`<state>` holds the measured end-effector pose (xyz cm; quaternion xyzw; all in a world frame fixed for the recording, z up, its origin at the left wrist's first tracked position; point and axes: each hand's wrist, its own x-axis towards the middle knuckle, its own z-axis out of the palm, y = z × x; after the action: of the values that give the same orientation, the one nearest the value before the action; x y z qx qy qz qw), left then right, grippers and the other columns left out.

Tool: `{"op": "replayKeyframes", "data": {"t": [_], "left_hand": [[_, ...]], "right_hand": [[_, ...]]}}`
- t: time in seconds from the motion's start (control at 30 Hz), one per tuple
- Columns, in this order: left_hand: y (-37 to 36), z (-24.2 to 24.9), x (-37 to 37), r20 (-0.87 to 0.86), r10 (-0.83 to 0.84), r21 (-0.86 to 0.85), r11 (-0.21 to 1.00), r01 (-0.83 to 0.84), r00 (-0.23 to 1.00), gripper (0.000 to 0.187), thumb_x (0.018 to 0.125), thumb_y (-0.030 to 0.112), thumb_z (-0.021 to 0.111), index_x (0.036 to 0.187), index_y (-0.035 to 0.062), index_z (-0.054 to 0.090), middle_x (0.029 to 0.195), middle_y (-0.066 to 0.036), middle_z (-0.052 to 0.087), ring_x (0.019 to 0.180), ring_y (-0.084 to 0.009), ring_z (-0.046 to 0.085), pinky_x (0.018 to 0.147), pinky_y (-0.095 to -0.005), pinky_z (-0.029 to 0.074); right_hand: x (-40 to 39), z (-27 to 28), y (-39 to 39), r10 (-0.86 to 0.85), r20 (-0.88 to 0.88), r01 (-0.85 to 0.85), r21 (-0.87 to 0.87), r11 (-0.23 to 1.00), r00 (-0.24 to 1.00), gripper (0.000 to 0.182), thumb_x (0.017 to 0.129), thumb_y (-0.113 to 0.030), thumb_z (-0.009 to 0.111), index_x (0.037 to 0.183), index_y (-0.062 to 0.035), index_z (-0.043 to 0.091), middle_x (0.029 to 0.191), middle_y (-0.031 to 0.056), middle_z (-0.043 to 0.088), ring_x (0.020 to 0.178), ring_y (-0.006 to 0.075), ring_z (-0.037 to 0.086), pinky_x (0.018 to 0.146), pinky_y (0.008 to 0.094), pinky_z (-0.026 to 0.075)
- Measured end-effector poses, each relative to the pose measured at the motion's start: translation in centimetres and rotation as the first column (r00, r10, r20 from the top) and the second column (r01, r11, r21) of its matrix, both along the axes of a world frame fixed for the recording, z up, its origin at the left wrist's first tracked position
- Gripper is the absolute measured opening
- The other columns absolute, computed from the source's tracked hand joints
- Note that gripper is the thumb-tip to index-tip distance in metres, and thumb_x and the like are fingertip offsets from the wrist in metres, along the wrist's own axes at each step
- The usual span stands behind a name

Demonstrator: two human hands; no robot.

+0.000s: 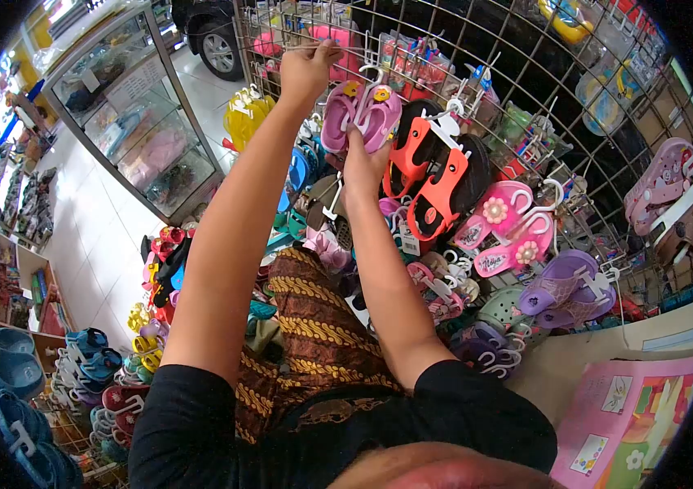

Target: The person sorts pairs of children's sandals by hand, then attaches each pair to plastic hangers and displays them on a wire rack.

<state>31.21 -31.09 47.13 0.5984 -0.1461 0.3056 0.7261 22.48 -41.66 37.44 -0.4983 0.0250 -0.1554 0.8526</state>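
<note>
My right hand [364, 163] grips a pair of pink-lilac children's sandals [377, 124] with orange-yellow flowers on them, joined on a white hanger. Higher and to the left, my left hand [307, 72] is closed in a pinch at the wire grid rack [517, 63], beside a bright pink package [336, 55]. What its fingers hold, if anything, I cannot make out. Just right of the held pair hang black and orange sandals [436, 175]. Pink slippers with flower ornaments [509, 228] hang further right.
Purple sandals [570, 289] and green clogs [509, 310] hang low on the right. Yellow footwear [248, 116] hangs left of my arms. A glass display case [138, 106] stands across the tiled floor [90, 236]. Blue sandals [6, 367] are at lower left.
</note>
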Motion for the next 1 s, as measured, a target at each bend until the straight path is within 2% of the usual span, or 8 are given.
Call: {"op": "replayKeyframes", "data": {"t": [0.1,0.3,0.5,0.67,0.77,0.83,0.9,1.0], "left_hand": [[0.1,0.3,-0.8,0.110,0.340,0.438,0.827,-0.352,0.934,0.031,0.093,0.024,0.058,0.094,-0.0040,0.069,0.087,-0.015,0.071,0.081,-0.0246,0.071,0.073,-0.0324,0.054],[-0.2,-0.3,-1.7,0.335,0.399,0.514,0.681,-0.521,0.853,0.026,0.093,0.025,0.057,0.094,0.0040,0.071,0.085,-0.016,0.070,0.077,-0.0320,0.068,0.069,-0.0370,0.052],[-0.8,-1.1,-2.7,0.215,0.405,0.494,0.740,-0.457,0.889,0.026,0.095,0.024,0.056,0.098,0.0036,0.071,0.086,-0.015,0.070,0.077,-0.0272,0.069,0.066,-0.0335,0.052],[-0.3,-2.8,-1.3,0.027,0.148,0.211,0.966,-0.150,0.989,0.030,0.095,0.023,0.058,0.107,-0.0026,0.066,0.086,-0.010,0.071,0.079,-0.0145,0.068,0.068,-0.0282,0.051],[-0.7,-1.7,-3.0,-0.109,-0.013,0.048,0.999,0.018,0.994,0.034,0.095,0.023,0.059,0.115,-0.0037,0.063,0.090,-0.009,0.070,0.081,-0.0128,0.066,0.073,-0.0253,0.051],[-0.6,-1.7,-3.3,-0.134,-0.058,0.006,0.998,0.060,0.989,0.034,0.096,0.024,0.059,0.117,-0.0030,0.062,0.091,-0.009,0.070,0.082,-0.0134,0.066,0.073,-0.0253,0.051],[-0.5,-1.6,-3.3,-0.141,-0.012,0.067,0.998,0.022,0.990,0.035,0.096,0.024,0.059,0.117,-0.0032,0.063,0.092,-0.009,0.070,0.084,-0.0126,0.065,0.074,-0.0255,0.051],[0.0,-1.5,-2.8,-0.121,0.114,0.227,0.970,-0.084,0.986,0.035,0.095,0.026,0.060,0.116,-0.0015,0.064,0.093,-0.009,0.070,0.084,-0.0123,0.064,0.074,-0.0261,0.050]], "right_hand": [[-0.3,-0.3,-0.2,0.015,0.006,-0.015,0.020,1.000,1.000,0.040,0.088,-0.015,0.063,0.120,-0.0084,0.040,0.097,0.0068,0.061,0.069,0.0165,0.063,0.051,0.0306,0.056],[-1.1,-1.5,-0.6,-0.020,0.036,0.021,-0.017,1.000,0.999,0.038,0.088,-0.015,0.063,0.119,-0.0076,0.041,0.099,0.0066,0.060,0.070,0.0160,0.061,0.050,0.0303,0.055],[-3.5,-2.7,-0.3,-0.113,0.101,0.127,-0.145,0.981,0.988,0.046,0.088,-0.016,0.065,0.125,-0.0066,0.039,0.108,0.0065,0.055,0.081,0.0149,0.059,0.053,0.0291,0.054],[-3.7,-3.4,-0.4,-0.123,0.186,0.167,-0.243,0.956,0.975,0.052,0.086,-0.014,0.069,0.126,-0.0033,0.037,0.109,0.0085,0.055,0.082,0.0138,0.059,0.057,0.0271,0.053],[-3.1,-2.4,-0.8,-0.130,0.231,0.197,-0.295,0.935,0.964,0.053,0.086,-0.013,0.069,0.126,-0.0013,0.037,0.109,0.0095,0.056,0.083,0.0137,0.060,0.060,0.0251,0.052],[-2.1,-0.9,-1.1,-0.197,0.301,0.300,-0.347,0.889,0.933,0.053,0.084,-0.018,0.072,0.121,0.0012,0.040,0.110,0.0132,0.057,0.088,0.0204,0.061,0.074,0.0324,0.051],[-0.9,0.7,-1.6,-0.252,0.350,0.401,-0.469,0.787,0.902,0.053,0.082,-0.021,0.074,0.117,0.0019,0.042,0.108,0.0154,0.059,0.090,0.0247,0.061,0.081,0.0369,0.049],[1.8,1.8,-2.0,-0.228,0.302,0.352,-0.463,0.814,0.925,0.050,0.079,-0.023,0.076,0.109,0.0016,0.044,0.102,0.0181,0.061,0.092,0.0290,0.061,0.085,0.0406,0.046]]}}
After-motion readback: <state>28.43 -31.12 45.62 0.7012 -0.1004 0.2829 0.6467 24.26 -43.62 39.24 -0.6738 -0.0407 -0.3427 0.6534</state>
